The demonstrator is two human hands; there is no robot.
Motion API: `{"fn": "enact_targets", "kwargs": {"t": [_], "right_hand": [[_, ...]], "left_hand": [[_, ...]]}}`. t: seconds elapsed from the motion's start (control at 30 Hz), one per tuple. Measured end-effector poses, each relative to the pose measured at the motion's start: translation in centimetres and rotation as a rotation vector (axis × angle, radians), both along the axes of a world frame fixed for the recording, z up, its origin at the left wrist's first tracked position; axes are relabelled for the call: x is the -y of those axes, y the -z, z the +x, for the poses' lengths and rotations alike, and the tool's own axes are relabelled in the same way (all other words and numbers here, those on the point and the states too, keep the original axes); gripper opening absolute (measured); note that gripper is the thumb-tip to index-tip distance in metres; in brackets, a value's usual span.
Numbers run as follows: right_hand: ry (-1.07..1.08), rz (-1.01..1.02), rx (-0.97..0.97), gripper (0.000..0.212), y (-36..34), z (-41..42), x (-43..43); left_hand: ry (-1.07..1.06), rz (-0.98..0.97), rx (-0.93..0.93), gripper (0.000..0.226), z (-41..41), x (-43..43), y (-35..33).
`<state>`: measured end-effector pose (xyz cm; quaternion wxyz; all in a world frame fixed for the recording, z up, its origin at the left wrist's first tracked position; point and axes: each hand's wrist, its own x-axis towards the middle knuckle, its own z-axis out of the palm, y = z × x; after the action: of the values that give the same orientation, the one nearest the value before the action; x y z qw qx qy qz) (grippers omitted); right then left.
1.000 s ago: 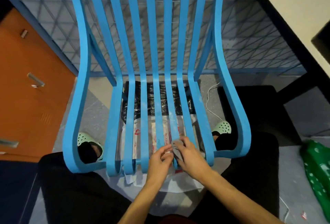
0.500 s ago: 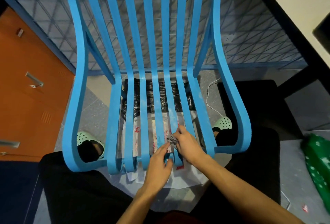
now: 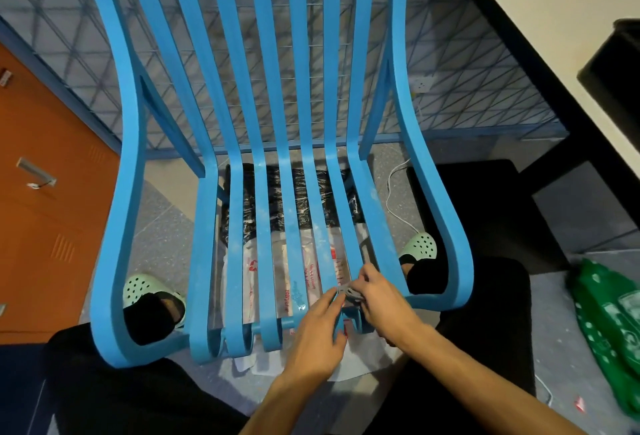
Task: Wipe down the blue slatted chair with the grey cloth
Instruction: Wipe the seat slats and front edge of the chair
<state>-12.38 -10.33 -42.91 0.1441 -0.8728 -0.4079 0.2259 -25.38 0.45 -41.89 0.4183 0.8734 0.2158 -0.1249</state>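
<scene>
The blue slatted chair [image 3: 263,164] stands right in front of me, its seat slats running toward my knees. A small grey cloth [image 3: 349,292] is bunched around a seat slat near the front edge, right of centre. My right hand [image 3: 382,299] pinches the cloth from the right side. My left hand [image 3: 317,330] lies against the same slat from the left, fingertips touching the cloth. Most of the cloth is hidden under my fingers.
An orange cabinet [image 3: 41,199] with metal handles stands at the left. A white tabletop [image 3: 554,12] with a black frame runs along the right. A green bag [image 3: 613,330] lies on the floor at right. Plastic bags [image 3: 311,213] and a white cable [image 3: 394,192] lie under the seat.
Both hands have slid a little farther up the slat with the cloth, and the left hand has shifted from beneath toward the cloth again.
</scene>
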Motion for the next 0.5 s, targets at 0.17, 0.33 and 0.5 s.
{"fn": "enact_targets", "kwargs": {"t": [0.17,0.33,0.5], "right_hand": [[0.084,0.065,0.036,0.018,1.5,3.7,-1.8],[0.166,0.107,0.034,0.029,3.5,6.4,-4.3],[0.203,0.153,-0.034,0.032,2.0,6.0,-4.7]], "left_hand": [[0.072,0.155,-0.059,0.072,2.5,-0.4,-0.3],[0.089,0.187,-0.191,0.075,4.0,-0.5,-0.4],[0.094,0.125,-0.165,0.073,3.5,-1.0,-0.6]]}}
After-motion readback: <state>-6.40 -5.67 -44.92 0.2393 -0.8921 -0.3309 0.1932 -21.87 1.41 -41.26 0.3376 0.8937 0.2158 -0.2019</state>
